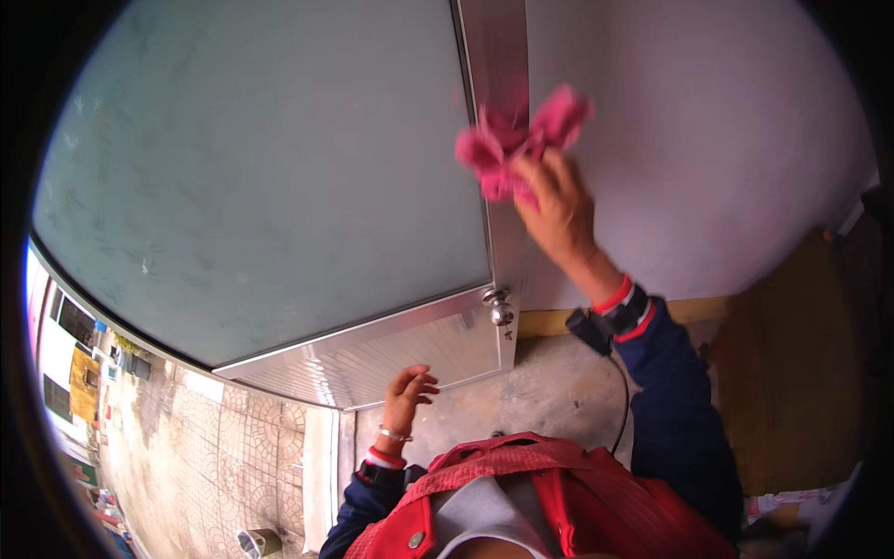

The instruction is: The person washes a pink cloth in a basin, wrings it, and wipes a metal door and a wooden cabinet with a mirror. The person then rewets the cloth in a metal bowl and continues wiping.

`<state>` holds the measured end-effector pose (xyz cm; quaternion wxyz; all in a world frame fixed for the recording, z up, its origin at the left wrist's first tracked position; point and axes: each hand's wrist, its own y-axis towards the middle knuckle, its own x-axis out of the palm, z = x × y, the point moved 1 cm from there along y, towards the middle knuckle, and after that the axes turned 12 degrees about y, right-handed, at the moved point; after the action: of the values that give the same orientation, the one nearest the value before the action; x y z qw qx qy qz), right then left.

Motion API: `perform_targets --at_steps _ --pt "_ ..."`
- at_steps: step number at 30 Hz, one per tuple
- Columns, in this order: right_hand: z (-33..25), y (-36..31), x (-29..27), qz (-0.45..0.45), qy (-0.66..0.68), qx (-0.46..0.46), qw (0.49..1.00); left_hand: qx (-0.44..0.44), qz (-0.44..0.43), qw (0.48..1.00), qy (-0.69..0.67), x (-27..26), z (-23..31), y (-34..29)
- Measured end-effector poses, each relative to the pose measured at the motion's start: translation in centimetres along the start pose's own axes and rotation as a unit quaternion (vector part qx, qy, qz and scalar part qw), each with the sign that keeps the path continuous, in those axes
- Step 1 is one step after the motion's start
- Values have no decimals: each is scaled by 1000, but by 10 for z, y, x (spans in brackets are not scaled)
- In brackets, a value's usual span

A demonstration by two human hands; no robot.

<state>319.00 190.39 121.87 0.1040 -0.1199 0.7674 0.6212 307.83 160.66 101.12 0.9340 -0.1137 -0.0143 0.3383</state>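
A crumpled pink cloth (503, 154) is gripped in my right hand (562, 210), which is raised and slightly blurred. The cloth lies over the metal edge frame (498, 56) of a door, above its knob. The door has a large frosted grey-green panel (289, 177) and a ribbed metal lower part (372, 349). A round silver knob (500, 307) with a key below it sits on the frame. My left hand (410, 396) hangs lower, in front of the ribbed part, fingers loosely bent and apart, with nothing in it.
Right of the door stands a pale wall (689, 158) with a yellowish strip along its foot. A brown panel (792, 363) is at the right. Left of the door lies a paved yard (205, 447) with a bucket-like container (259, 542). A black cable (626, 401) runs from my right wrist.
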Motion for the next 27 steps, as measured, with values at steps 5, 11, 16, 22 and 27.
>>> perform_targets --at_steps 5,11,16,22,27 --pt "22 -124 12 -260 92 204 939 -102 100 990 10 -37 -39 -12" --pt "27 32 -22 -35 77 22 996 -75 71 995 -5 -36 -48 -2" --pt "2 138 -38 132 81 -135 979 -47 63 997 -4 -21 -38 2" --pt "39 -29 30 -80 75 -8 994 -87 141 986 -8 -8 -48 -20" --pt "74 -155 51 -335 116 89 931 -122 220 968 -14 14 -57 -42"
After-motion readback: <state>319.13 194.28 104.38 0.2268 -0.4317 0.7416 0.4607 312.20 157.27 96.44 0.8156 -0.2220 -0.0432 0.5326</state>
